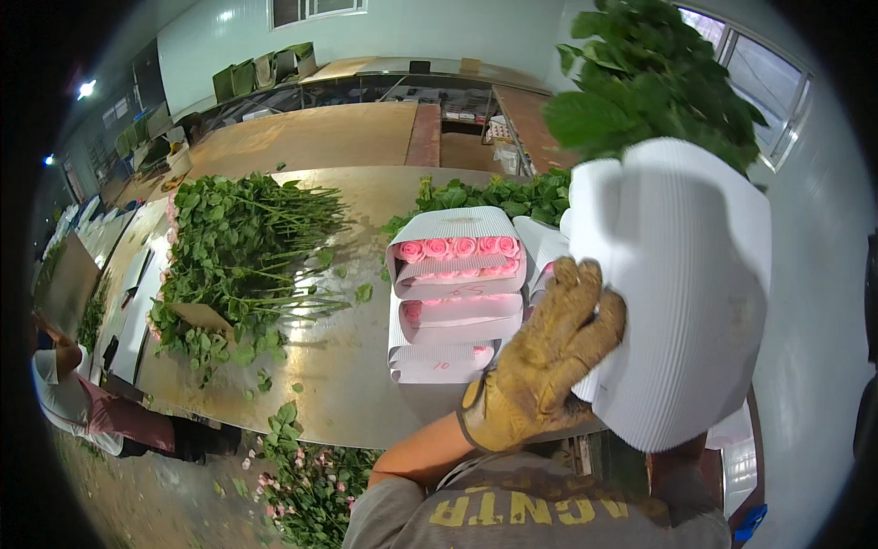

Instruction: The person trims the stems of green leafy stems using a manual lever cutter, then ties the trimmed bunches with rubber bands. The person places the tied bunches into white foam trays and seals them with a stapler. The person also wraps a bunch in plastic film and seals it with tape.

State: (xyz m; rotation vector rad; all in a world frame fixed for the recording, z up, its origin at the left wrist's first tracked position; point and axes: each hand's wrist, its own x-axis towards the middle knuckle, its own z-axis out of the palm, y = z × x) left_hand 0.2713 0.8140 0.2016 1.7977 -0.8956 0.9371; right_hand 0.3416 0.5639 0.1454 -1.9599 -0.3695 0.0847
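My left hand (545,350), in a worn tan leather work glove, presses its fingers along the left edge of a large white corrugated cardboard wrap (686,295). Dense green rose foliage (651,89) sticks out of the far end of this wrapped bunch, which is held up before me. My right hand is out of view behind the wrap; only a piece of the forearm (679,456) shows below it. Left of my glove, wrapped bunches of pink roses (464,248) lie stacked, blooms facing me. The lower wraps (439,365) bear handwritten red marks.
Loose pink roses with leafy stems (240,240) lie on the left of the metal-topped table (370,384). Cut stems and petals (315,494) are heaped on the floor. A co-worker (89,405) stands at far left. Wooden tables (309,134) stand beyond; a wall (816,329) runs close on the right.
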